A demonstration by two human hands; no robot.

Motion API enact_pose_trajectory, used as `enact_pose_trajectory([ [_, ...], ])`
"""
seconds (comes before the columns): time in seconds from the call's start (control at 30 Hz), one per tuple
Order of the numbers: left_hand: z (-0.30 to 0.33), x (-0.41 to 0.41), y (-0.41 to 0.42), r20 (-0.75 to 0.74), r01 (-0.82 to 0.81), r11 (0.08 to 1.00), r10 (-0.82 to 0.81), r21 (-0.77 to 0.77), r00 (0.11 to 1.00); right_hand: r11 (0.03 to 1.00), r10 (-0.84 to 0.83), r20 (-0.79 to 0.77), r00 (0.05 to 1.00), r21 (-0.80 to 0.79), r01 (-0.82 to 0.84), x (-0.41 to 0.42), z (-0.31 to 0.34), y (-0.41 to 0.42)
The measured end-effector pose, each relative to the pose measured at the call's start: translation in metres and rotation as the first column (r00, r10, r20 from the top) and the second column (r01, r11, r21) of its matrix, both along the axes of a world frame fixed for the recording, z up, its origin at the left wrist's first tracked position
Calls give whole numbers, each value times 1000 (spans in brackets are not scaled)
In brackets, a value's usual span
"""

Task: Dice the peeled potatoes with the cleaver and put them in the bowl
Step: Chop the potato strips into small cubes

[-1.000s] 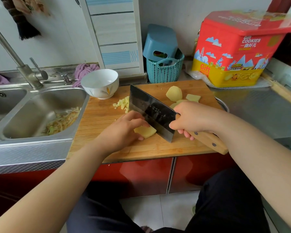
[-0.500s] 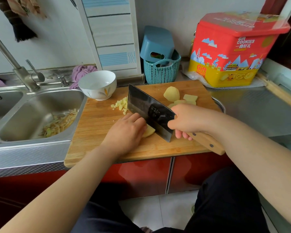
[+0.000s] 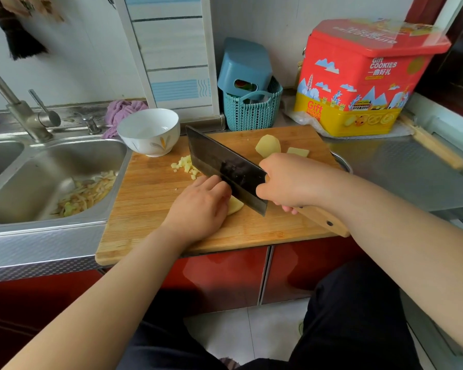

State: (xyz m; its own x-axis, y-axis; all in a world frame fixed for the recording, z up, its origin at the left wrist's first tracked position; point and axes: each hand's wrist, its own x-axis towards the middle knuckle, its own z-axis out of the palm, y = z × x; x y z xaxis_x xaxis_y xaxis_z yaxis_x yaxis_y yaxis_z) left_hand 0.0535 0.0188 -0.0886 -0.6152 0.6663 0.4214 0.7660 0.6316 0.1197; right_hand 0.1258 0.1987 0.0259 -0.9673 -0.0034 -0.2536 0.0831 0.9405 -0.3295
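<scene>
wooden board point(image 3: 145, 209), left hand point(image 3: 198, 209) pressing potato piece point(image 3: 235, 205), right hand point(image 3: 286, 180) gripping cleaver point(image 3: 225, 169), blade edge beside fingers

A home kitchen: steel sink point(image 3: 51, 166), tap point(image 3: 16, 108), wooden chopping board point(image 3: 150, 209).

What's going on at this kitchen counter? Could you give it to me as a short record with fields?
Activity: dicing peeled potato on a wooden cutting board
Right hand: grips the cleaver
Left hand: holds down a potato piece beside the blade
Diced so far: small pile of cubes on the board
Waiting: potato chunks at the board's far side
Bowl: white, on the board's far left corner; no potato visible inside
Sink: peelings inside
</scene>
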Motion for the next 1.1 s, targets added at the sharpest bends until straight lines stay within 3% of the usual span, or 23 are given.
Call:
enact_pose_trajectory([
  [0.57, -9, 1, 0, -44, -9, 995, 14, 103, 999, 999, 16, 128, 992, 35, -21, -14, 0, -8],
  [1.1, -11, 10, -6, -53, -68, 991, 75, 119, 996, 998, -35, 81, 996, -40, 39, -1, -10, 4],
])
